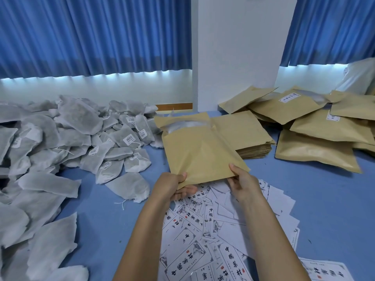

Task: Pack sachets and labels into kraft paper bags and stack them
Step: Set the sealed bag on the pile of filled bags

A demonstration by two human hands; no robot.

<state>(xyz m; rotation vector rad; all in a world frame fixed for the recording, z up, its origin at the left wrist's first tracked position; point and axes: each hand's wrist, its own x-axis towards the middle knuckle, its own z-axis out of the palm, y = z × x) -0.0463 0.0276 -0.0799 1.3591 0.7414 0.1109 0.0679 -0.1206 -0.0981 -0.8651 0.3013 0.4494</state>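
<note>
Both hands hold one flat kraft paper bag [199, 153] by its near edge, above the table. My left hand [174, 184] pinches the bag's near left corner, and my right hand [242, 179] grips its near right corner. The bag's far end shows a clear window. Under my hands lies a loose spread of white printed labels [205, 230]. A big heap of grey-white sachets [67, 142] with small barcode tags covers the left of the blue table.
A neat stack of flat unfilled kraft bags [249, 138] sits just behind the held one. Filled kraft bags [316, 136] are piled at the right. A white pillar [237, 53] and blue curtains [91, 33] stand behind the table.
</note>
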